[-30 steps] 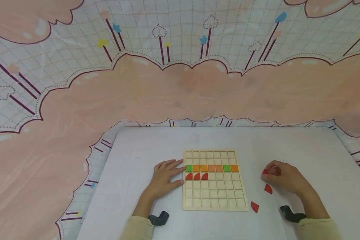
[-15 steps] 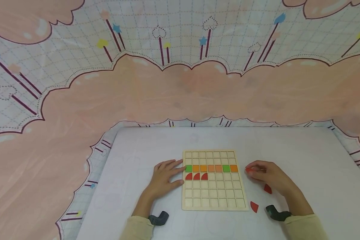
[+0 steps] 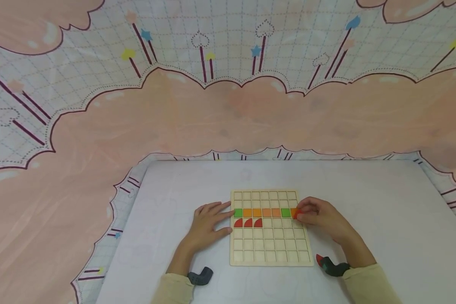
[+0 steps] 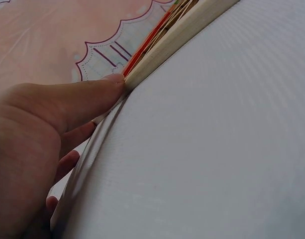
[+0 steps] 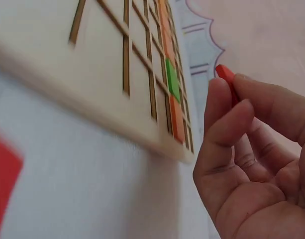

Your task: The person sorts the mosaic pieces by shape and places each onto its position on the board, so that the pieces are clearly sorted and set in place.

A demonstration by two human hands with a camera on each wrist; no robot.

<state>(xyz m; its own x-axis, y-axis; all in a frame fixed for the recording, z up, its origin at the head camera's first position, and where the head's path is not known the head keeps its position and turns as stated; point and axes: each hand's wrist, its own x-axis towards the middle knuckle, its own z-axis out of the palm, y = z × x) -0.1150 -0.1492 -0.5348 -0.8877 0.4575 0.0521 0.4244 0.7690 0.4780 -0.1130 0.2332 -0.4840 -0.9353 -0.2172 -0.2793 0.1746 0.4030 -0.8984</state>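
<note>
We see a white surface (image 3: 365, 190) carrying a wooden grid board (image 3: 270, 249) near its front middle. A loose red piece (image 3: 318, 258) lies on the surface just beside the board's front right corner.

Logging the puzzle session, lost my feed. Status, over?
Left hand flat, fingertips against board edge. Right hand pinching red piece over board's right side. Three red pieces seated. Nothing in the way.

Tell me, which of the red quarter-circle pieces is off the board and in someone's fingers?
The red piece pinched in the right hand; three others sit in board cells.
</note>
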